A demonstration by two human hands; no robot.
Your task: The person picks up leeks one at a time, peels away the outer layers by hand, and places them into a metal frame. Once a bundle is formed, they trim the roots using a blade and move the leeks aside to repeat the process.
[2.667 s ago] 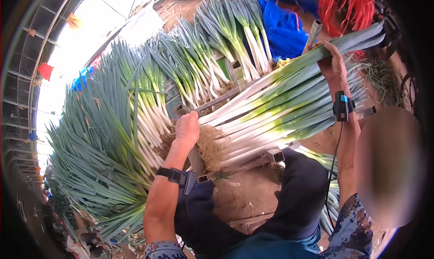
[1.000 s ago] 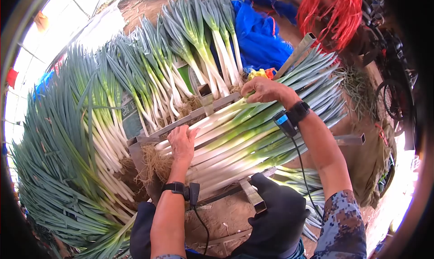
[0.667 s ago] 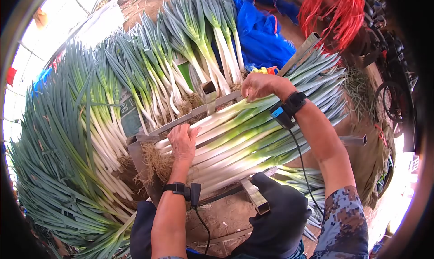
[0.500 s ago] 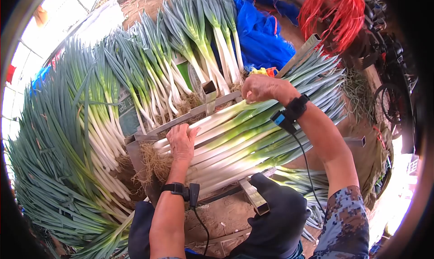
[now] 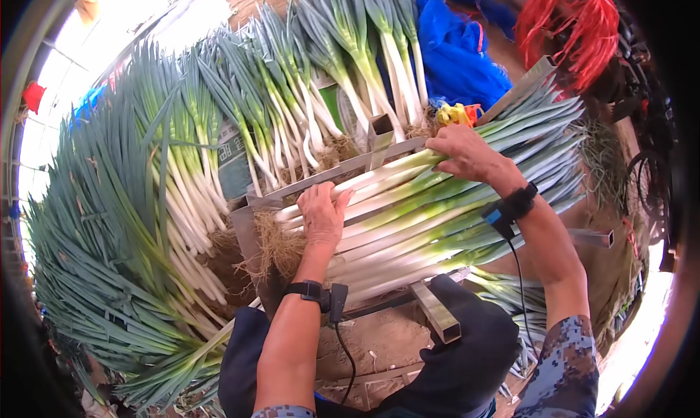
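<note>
Several large green onions point(image 5: 394, 232), with white stalks and green leaves, lie side by side in a metal frame point(image 5: 332, 174), their roots to the left. My left hand point(image 5: 322, 212) is closed over the white stalks near the roots point(image 5: 277, 243), at the far edge of the row. My right hand point(image 5: 467, 152) curls its fingers round the uppermost stalk where it turns green. The undersides of both hands are hidden. Each wrist wears a black strap with a cabled device.
More green onions point(image 5: 95, 221) are heaped at the left and stand along the back. Blue netting point(image 5: 459, 53), a yellow and orange bundle point(image 5: 458, 114) and red strips point(image 5: 576, 32) are at upper right. Square metal posts point(image 5: 436, 312) stick up from the frame.
The whole view has shifted, so things appear further right and slightly lower. My right hand has turned slightly, its fingers lower round the stalk. My left hand stays near the roots.
</note>
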